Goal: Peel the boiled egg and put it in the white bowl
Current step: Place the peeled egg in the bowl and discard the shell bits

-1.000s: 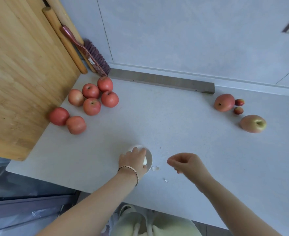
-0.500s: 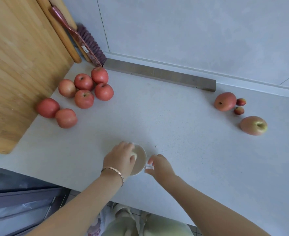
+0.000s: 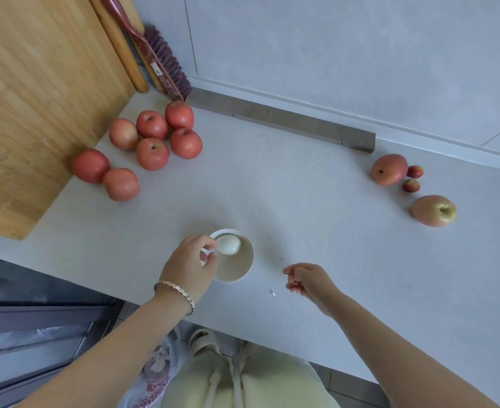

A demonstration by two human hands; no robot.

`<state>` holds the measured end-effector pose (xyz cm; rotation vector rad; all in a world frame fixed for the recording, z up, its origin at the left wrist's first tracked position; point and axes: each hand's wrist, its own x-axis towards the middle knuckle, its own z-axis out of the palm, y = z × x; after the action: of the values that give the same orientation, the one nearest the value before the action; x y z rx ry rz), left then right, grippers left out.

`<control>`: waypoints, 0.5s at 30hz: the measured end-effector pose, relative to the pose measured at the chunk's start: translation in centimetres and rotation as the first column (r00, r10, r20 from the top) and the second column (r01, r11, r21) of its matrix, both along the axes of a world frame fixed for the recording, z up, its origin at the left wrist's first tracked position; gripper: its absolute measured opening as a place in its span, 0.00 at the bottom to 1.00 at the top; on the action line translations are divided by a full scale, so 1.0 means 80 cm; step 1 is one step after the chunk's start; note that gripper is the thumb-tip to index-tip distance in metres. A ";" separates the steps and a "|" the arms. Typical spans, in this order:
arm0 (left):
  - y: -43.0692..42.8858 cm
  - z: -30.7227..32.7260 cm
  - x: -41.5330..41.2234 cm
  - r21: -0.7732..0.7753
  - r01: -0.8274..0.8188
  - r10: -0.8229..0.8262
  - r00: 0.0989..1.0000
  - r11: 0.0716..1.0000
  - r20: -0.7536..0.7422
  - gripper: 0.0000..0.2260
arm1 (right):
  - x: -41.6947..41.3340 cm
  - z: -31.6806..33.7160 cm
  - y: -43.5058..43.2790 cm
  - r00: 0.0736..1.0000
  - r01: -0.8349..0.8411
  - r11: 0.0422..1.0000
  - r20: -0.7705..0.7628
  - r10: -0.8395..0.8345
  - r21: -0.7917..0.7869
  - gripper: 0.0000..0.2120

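The small white bowl (image 3: 244, 270) stands near the counter's front edge. The peeled white boiled egg (image 3: 229, 244) lies inside it against the far-left wall. My left hand (image 3: 190, 265), with a bracelet on the wrist, reaches over the bowl's left rim, and its thumb and forefinger pinch the egg's left end. My right hand (image 3: 306, 279) hovers to the right of the bowl with its fingers curled inward. Whatever is inside them is hidden. A tiny eggshell fragment (image 3: 273, 293) lies on the counter between the two hands.
Several red apples (image 3: 153, 153) sit at the left beside a leaning wooden board (image 3: 37, 98). A mango (image 3: 388, 169), two small red fruits (image 3: 413, 178) and an apple (image 3: 433, 210) lie at the right. A brush (image 3: 166, 63) leans at the back wall.
My right hand reached to the shell piece beside the bowl, then drew back to the right, and that piece is gone from the counter. My left hand lowered the egg into the bowl.
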<state>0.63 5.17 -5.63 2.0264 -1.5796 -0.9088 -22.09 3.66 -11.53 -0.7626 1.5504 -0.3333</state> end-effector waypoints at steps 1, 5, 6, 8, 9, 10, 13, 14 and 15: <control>0.001 0.001 0.000 0.000 0.008 -0.008 1.000 1.000 -0.005 0.08 | -0.004 0.002 0.004 1.000 0.010 1.000 0.020 -0.011 0.022 0.13; 0.007 0.002 -0.002 0.031 0.023 -0.022 1.000 0.999 -0.015 0.08 | -0.004 -0.010 0.021 0.885 -0.371 0.920 -0.347 0.310 -0.127 0.09; 0.009 0.001 -0.002 0.035 0.028 -0.027 1.000 0.999 -0.012 0.09 | -0.001 -0.014 0.025 0.830 -0.458 0.874 -0.430 0.354 -0.164 0.09; 0.011 0.001 -0.003 0.035 0.042 -0.041 0.999 0.999 -0.007 0.09 | 0.008 -0.023 0.031 0.767 -0.548 0.814 -0.504 0.398 -0.192 0.10; 0.011 0.001 -0.003 0.034 0.049 -0.048 0.999 0.998 -0.006 0.09 | 0.013 -0.027 0.034 0.742 -0.578 0.794 -0.525 0.416 -0.188 0.10; 0.012 0.002 -0.002 0.033 0.053 -0.053 0.999 0.998 -0.003 0.08 | 0.017 -0.030 0.035 0.724 -0.595 0.783 -0.542 0.426 -0.179 0.09; 0.013 0.005 -0.001 0.027 0.062 -0.062 0.998 0.998 0.001 0.08 | 0.023 -0.034 0.037 0.711 -0.585 0.796 -0.569 0.414 -0.153 0.08; 0.013 0.006 -0.001 0.030 0.064 -0.064 0.998 0.997 0.002 0.08 | 0.025 -0.034 0.038 0.693 -0.601 0.787 -0.583 0.424 -0.142 0.08; 0.013 0.006 -0.001 0.033 0.066 -0.066 0.998 0.997 0.004 0.08 | 0.025 -0.035 0.039 0.667 -0.627 0.768 -0.599 0.443 -0.130 0.09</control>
<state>0.58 6.25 -5.11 2.0107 -1.6534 -0.9608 -20.06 6.80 -14.32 -1.6621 1.7017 0.1028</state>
